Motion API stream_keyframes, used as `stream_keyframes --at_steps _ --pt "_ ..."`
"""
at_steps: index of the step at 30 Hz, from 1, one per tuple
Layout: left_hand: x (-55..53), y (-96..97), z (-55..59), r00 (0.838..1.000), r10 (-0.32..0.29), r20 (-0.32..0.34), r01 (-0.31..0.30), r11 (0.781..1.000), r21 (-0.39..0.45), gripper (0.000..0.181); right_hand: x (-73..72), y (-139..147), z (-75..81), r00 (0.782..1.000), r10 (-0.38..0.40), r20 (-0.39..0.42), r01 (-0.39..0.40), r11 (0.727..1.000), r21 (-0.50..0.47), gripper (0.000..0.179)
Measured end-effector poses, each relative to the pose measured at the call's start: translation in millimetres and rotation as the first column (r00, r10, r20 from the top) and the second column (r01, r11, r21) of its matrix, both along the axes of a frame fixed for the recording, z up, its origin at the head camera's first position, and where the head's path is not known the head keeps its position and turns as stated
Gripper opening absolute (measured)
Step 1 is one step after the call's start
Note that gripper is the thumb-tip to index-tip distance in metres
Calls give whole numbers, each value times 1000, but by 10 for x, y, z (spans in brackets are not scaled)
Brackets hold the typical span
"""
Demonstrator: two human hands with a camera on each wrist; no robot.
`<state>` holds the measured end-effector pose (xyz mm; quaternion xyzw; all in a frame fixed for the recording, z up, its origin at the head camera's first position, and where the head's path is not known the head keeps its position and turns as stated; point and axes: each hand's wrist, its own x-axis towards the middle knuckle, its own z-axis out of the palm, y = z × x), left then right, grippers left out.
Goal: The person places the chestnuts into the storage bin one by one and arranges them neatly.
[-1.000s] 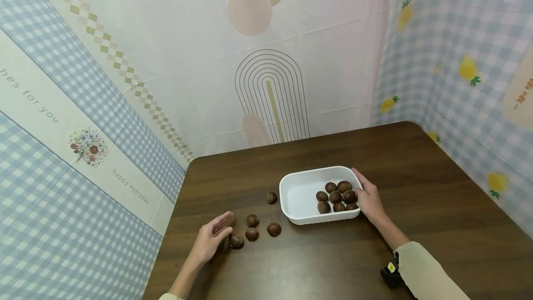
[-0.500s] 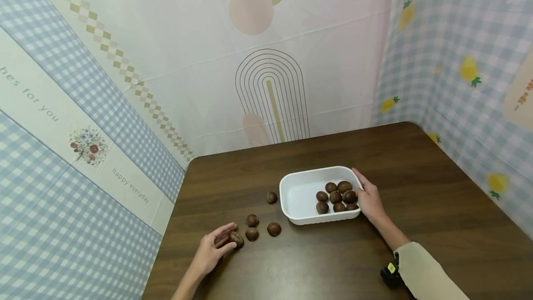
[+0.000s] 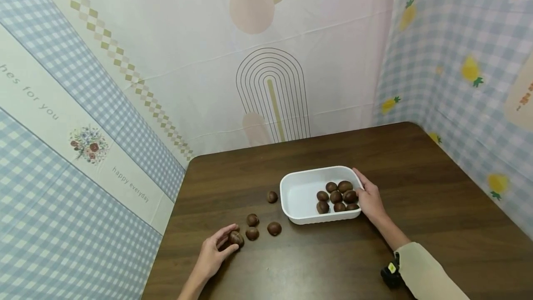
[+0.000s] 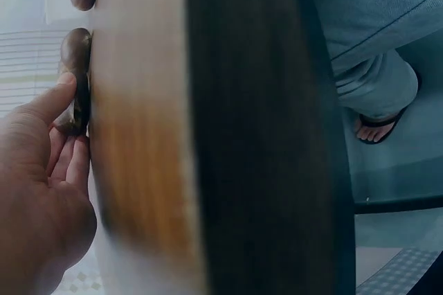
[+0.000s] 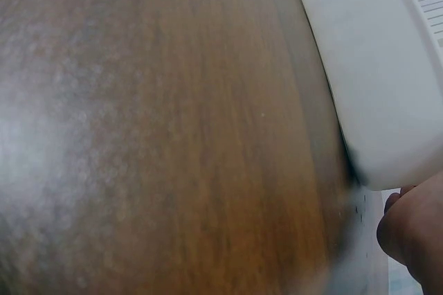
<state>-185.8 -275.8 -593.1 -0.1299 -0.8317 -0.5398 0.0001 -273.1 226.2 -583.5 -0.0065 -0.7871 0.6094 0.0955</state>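
Note:
On the left of the table, my left hand (image 3: 211, 254) has its thumb and fingers curled round a glossy brown chestnut (image 3: 236, 239). The left wrist view shows the thumb against this chestnut (image 4: 78, 110), partly hidden by the hand. Just right of it, two chestnuts lie close together, the upper one (image 3: 252, 219) and the lower one (image 3: 251, 233). Another chestnut (image 3: 274, 229) and a smaller one (image 3: 272, 197) lie nearer the tray. My right hand (image 3: 370, 200) grips the right end of a white rectangular tray (image 3: 297, 198), where several chestnuts (image 3: 335, 197) are gathered.
The dark wooden table (image 3: 316, 263) carries everything. A patterned cloth (image 3: 200, 82) hangs behind its far edge, with checked cloth (image 3: 449, 106) on the right. A small black device (image 3: 390, 274) sits at the right wrist.
My left hand has moved slightly right and down to the nearest chestnut and closed its fingers and thumb round it. One chestnut in the tray shifted slightly; the right hand stays at the tray.

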Motion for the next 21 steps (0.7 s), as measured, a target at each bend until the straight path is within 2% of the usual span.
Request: stream_keyframes --at_steps 4,11,17,21 --pt "10 25 -25 999 18 -44 -18 1000 1 56 -6 2 -10 1000 -3 -4 3 1000 5 70" --pt "43 55 -5 997 40 -64 -45 996 -72 52 -7 -1 -7 1000 -7 -2 7 1000 3 71" --pt "51 59 -20 986 34 -162 -57 988 -141 47 -11 -8 7 1000 -3 -3 3 1000 -6 70" --pt "43 48 -23 975 5 -223 -49 980 -190 47 -34 -1 -17 1000 -1 10 1 1000 -11 70"
